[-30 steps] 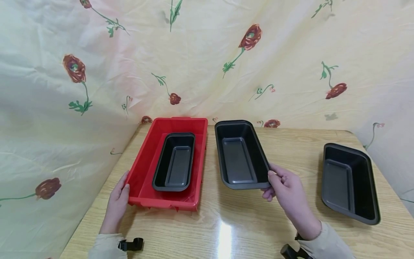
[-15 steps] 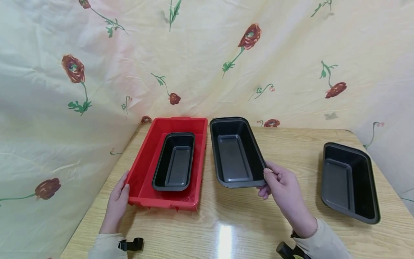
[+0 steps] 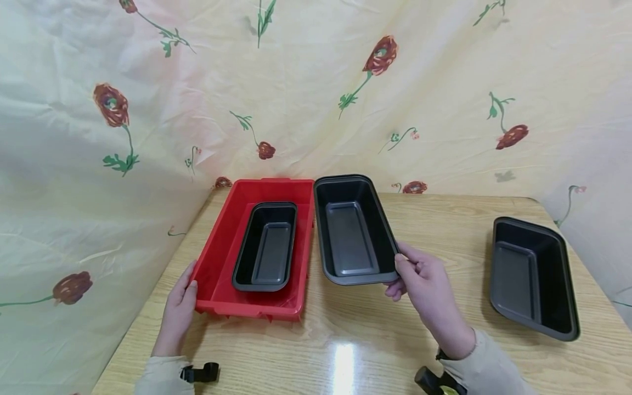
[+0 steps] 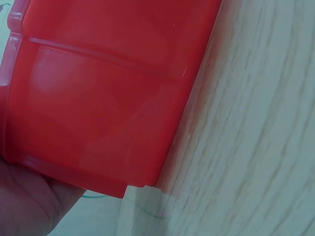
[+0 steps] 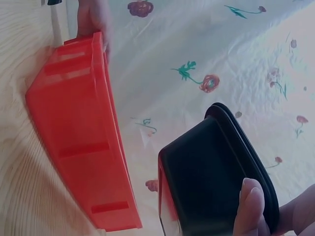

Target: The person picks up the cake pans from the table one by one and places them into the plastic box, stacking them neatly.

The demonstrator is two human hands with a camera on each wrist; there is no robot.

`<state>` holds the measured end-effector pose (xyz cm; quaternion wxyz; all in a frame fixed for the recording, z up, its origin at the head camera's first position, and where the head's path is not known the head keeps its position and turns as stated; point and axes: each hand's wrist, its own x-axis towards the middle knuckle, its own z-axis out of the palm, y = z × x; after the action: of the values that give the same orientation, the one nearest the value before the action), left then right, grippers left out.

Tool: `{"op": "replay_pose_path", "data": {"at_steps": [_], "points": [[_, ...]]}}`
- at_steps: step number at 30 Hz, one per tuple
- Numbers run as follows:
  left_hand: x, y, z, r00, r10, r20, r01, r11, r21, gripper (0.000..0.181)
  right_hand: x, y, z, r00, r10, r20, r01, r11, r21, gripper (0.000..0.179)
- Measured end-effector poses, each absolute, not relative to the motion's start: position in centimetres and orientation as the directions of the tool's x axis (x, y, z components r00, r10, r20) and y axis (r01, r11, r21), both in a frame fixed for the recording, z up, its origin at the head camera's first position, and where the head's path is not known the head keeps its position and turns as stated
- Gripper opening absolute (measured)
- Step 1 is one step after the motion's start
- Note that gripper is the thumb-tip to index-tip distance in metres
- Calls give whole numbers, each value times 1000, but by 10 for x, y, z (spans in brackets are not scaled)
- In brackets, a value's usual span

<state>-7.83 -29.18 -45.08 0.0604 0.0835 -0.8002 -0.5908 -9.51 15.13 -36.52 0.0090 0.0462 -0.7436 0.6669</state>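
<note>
The left hand (image 3: 179, 303) is gripping the red tray (image 3: 217, 266) at its near left corner; the views are not clearly showing how far its fingers are wrapping. The tray is lying toward the back left corner of the bench (image 3: 380, 340), an inner pan (image 3: 271, 252) sitting inside. The right hand (image 3: 430, 282) is pinching the held pan (image 3: 351, 233) by its near right corner, above the bench. A third pan (image 3: 515, 280) is lying along the right edge.
</note>
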Motion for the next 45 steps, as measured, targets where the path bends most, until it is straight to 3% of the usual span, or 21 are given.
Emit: {"op": "replay_pose_path", "data": {"at_steps": [45], "points": [[-77, -293, -452, -979, -202, 17, -44, 296, 954, 51, -105, 86, -371, -991, -128, -39, 54, -123, -991, 44]]}}
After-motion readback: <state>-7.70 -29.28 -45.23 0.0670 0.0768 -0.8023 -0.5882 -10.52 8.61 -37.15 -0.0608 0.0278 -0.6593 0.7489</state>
